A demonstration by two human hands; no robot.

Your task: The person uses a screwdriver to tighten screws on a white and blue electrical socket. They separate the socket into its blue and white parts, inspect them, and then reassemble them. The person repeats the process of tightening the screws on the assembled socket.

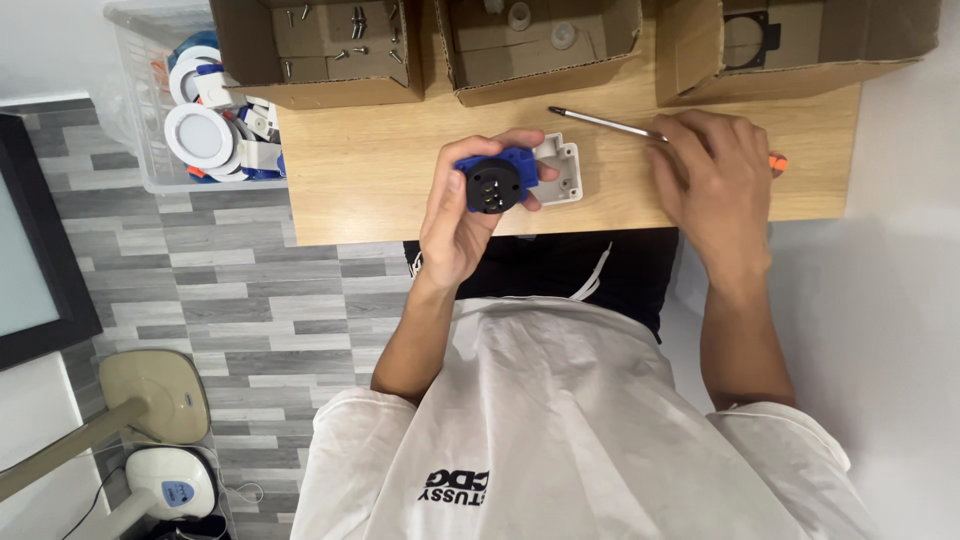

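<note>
On the far left a dark framed panel (28, 250) leans by the wall, and below it a beige lamp base (155, 392) sits on the floor (250, 310), which has grey wood-look planks. Next comes a clear plastic bin (150, 100) full of round white lamp parts with bits of blue. Beside the bin stands the light wooden tabletop (370, 190). Three brown cardboard boxes line its far edge: the left box (320, 50) holds small screws, the middle box (540, 45) holds pale round parts, and the right box (790, 40) holds a black flat piece. The left hand (470, 205) is closed around a blue socket (497, 180) with a dark round face, held just above the near edge of the tabletop. Just to its right a white plastic housing (562, 168) rests on the tabletop, touching the blue socket. Further right, the right hand (715, 180) lies curled over a screwdriver (605, 122) with a thin metal shaft and an orange handle tip. The person wears a white shirt (560, 420).
</note>
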